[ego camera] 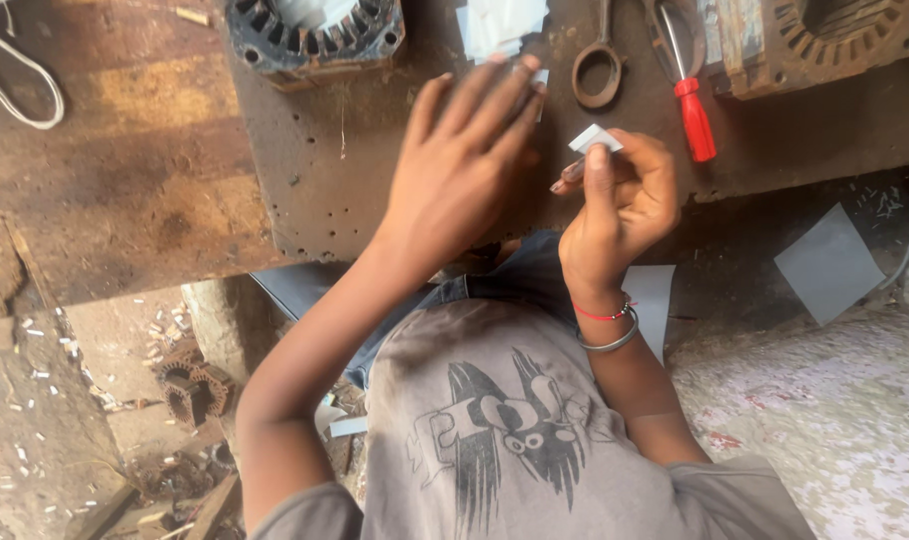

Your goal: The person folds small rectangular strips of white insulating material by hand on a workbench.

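My left hand (465, 165) lies flat on the dark metal bench plate (325, 170), fingers stretched toward a stack of white paper pieces (500, 25); whether it presses a slip under the fingertips I cannot tell. My right hand (620, 195) is raised beside it, pinching a small folded white paper slip (595, 138) between thumb and fingers. A red bracelet and a metal bangle circle that wrist. A motor stator (315, 35) with slotted core stands at the far edge of the plate.
A red-handled screwdriver (693, 115) and scissors (600, 70) lie right of the hands. A second rusty stator (825, 40) sits at top right. A white cord (15, 80) loops at top left. Grey paper sheets (830, 265) and stator cores (190, 385) lie on the floor.
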